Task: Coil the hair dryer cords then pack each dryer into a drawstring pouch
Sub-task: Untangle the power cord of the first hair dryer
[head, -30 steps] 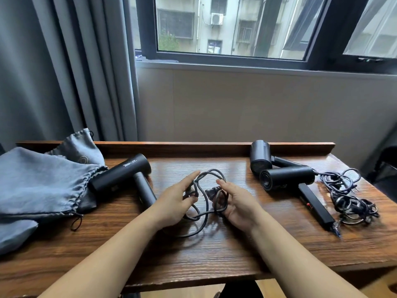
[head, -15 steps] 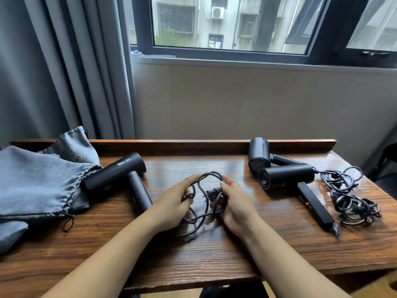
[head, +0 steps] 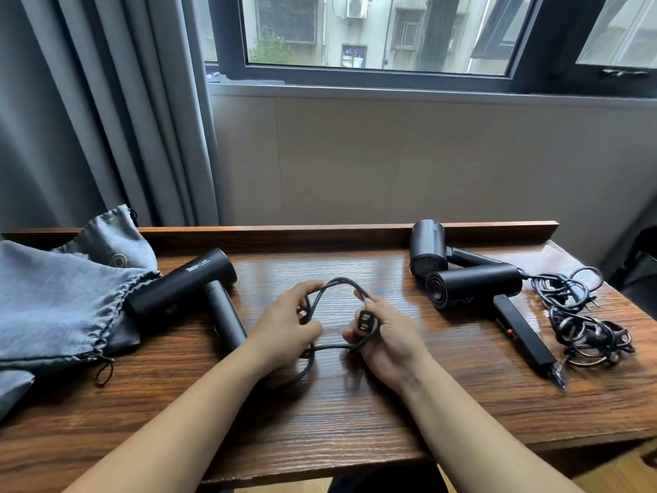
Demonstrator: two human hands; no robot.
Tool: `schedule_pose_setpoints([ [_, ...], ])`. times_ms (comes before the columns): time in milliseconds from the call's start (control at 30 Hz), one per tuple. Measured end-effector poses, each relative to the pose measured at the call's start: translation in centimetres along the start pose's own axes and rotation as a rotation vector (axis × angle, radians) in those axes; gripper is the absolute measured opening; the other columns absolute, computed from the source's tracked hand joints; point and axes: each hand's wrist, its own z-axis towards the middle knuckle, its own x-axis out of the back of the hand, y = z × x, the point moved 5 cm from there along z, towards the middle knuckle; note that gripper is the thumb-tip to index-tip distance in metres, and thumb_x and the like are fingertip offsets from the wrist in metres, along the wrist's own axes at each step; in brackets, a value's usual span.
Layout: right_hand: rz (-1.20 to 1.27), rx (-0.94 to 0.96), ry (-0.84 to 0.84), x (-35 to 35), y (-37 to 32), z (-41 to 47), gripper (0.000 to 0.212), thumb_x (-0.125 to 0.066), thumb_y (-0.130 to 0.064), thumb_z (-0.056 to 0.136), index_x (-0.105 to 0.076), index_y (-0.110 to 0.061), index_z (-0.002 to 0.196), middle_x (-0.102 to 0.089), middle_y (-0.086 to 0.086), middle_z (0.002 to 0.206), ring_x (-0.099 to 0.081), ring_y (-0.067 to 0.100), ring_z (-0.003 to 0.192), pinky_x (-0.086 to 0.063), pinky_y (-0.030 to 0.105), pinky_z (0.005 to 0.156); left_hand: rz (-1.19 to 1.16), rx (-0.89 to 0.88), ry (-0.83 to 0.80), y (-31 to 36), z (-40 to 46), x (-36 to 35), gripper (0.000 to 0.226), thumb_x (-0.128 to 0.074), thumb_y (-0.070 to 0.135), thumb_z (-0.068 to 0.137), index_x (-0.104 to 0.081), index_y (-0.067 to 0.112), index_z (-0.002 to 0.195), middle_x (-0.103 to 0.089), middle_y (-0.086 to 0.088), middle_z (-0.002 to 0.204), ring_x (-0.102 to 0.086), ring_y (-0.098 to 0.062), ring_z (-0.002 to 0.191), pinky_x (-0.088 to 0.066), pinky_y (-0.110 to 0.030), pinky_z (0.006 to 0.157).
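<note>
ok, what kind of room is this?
Probably a hotel or apartment room, not a lab: a wooden desk against a wall under a window facing residential buildings, grey curtains alongside, plus several hair dryers and fabric pouches.

- The grey pouch (head: 53, 307) at the left is cut off by the frame's left edge.
- The left dryer (head: 185, 290) has its rear end hidden inside the pouch mouth.
- The far right dryer (head: 428, 247) is partly hidden behind the nearer one (head: 476, 288).
- The cord tangle (head: 583, 322) at the right is too blurred to follow single strands.
- Both forearms run out of the bottom edge.
</note>
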Motion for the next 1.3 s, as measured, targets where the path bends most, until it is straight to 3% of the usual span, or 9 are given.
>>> schedule_pose_setpoints([
  [133,-0.13,0.052,-0.073,-0.6,-0.1,-0.5,0.02,-0.041,-0.008,0.105,-0.057,-0.013,0.116,-0.054,0.001,0.061,-0.055,0.012,0.054,-0.049,0.027,0.053,0.037,-0.085,-0.013,-0.2,-0.1,-1.0,0.069,-0.063,0.009,0.085,-0.039,0.026,0.148,-0.045,0.002,0.121,-0.05,-0.007,0.101,-0.044,-0.018,0.093],
  [233,-0.293,0.059,-0.139,-0.9,0.0,-1.2,0.026,-0.043,-0.018,0.105,-0.062,-0.011,0.122,-0.063,0.008,0.064,-0.063,0.02,0.059,-0.052,0.029,0.059,0.089,-0.154,0.012,-0.1,-0.4,-1.1,0.07,-0.065,0.014,0.088,-0.036,0.029,0.15,-0.042,0.008,0.124,-0.05,-0.002,0.093,-0.037,-0.005,0.084],
  [400,-0.406,-0.025,-0.208,-1.6,-0.2,-1.9,0.046,-0.046,-0.041,0.096,-0.076,-0.006,0.087,-0.068,0.019,0.071,-0.067,0.026,0.064,-0.053,0.034,0.063,0.017,-0.101,0.048,-0.4,-0.2,-0.4,0.067,-0.059,0.003,0.084,-0.047,0.035,0.143,-0.059,0.01,0.112,-0.058,-0.006,0.088,-0.04,-0.005,0.076],
  [633,-0.206,-0.163,-0.258,-1.0,-0.3,-1.3,0.035,-0.038,-0.02,0.106,-0.055,-0.014,0.137,-0.063,0.028,0.09,-0.07,0.031,0.077,-0.057,0.038,0.066,-0.24,0.033,0.118,-1.3,-0.3,0.1,0.05,-0.052,-0.001,0.085,-0.064,0.044,0.105,-0.059,0.014,0.074,-0.06,-0.015,0.071,-0.048,-0.022,0.069],
  [700,-0.263,-0.057,-0.294,-0.6,-0.3,-0.9,0.043,-0.045,-0.01,0.103,-0.051,-0.031,0.14,-0.063,0.018,0.091,-0.068,0.029,0.081,-0.056,0.041,0.076,-0.258,0.021,0.133,-1.3,-0.3,0.1,0.041,-0.05,0.008,0.084,-0.065,0.042,0.101,-0.059,0.016,0.072,-0.062,-0.018,0.071,-0.051,-0.03,0.069],
  [800,-0.897,0.369,-0.285,-0.3,-1.7,-0.8,0.056,-0.059,-0.008,0.093,-0.056,-0.05,0.13,-0.061,-0.003,0.108,-0.062,0.017,0.102,-0.053,0.04,0.094,-0.252,-0.005,0.133,-1.2,-0.3,0.0,0.045,-0.049,-0.003,0.088,-0.066,0.033,0.109,-0.058,0.008,0.079,-0.059,-0.009,0.063,-0.048,-0.018,0.06],
  [1000,-1.666,1.024,-0.303,-1.6,-3.9,-1.7,0.056,-0.082,-0.027,0.079,-0.057,-0.033,0.13,-0.045,-0.001,0.133,-0.046,0.008,0.105,-0.036,0.013,0.096,-0.147,-0.075,0.119,-1.3,-0.4,-0.4,0.052,-0.052,0.004,0.088,-0.058,0.024,0.135,-0.059,0.013,0.095,-0.058,-0.004,0.079,-0.045,-0.019,0.078],
  [1133,-1.657,1.15,-0.331,-2.2,-3.9,-2.7,0.062,-0.08,-0.023,0.083,-0.046,-0.029,0.135,-0.054,0.002,0.117,-0.055,0.018,0.092,-0.051,0.029,0.079,-0.104,-0.111,0.115,-1.0,-0.6,-0.4,0.053,-0.055,-0.001,0.09,-0.055,0.02,0.139,-0.062,0.007,0.102,-0.056,0.001,0.087,-0.038,-0.006,0.081],
  [1300,-1.6,1.248,-0.254,-2.5,-4.0,-2.2,0.023,-0.069,-0.018,0.092,-0.066,-0.02,0.115,-0.064,-0.002,0.103,-0.06,0.013,0.09,-0.049,0.021,0.078,-0.156,-0.119,0.137,-0.9,-0.8,-0.3,0.048,-0.064,0.008,0.092,-0.055,0.019,0.138,-0.064,0.002,0.111,-0.059,-0.006,0.096,-0.04,-0.005,0.085],
])
